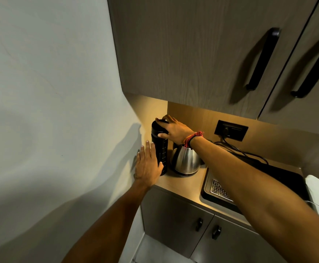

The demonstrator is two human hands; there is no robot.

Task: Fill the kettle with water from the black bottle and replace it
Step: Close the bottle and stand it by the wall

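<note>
A tall black bottle (162, 149) stands upright in the far left corner of the wooden counter (183, 186), against the wall. My right hand (173, 130), with a red thread band at the wrist, is wrapped over the bottle's cap. My left hand (148, 166) lies flat against the bottle's lower left side, thumb in front of it. Just right of the bottle, a steel kettle (187, 160) sits on its base; my right wrist hides its top and lid.
A black sink (249, 188) with a perforated metal insert lies right of the kettle. A wall socket (230, 130) holds a black cord trailing behind the kettle. Upper cabinets hang close overhead, lower cabinet doors sit below. A wall bounds the left side.
</note>
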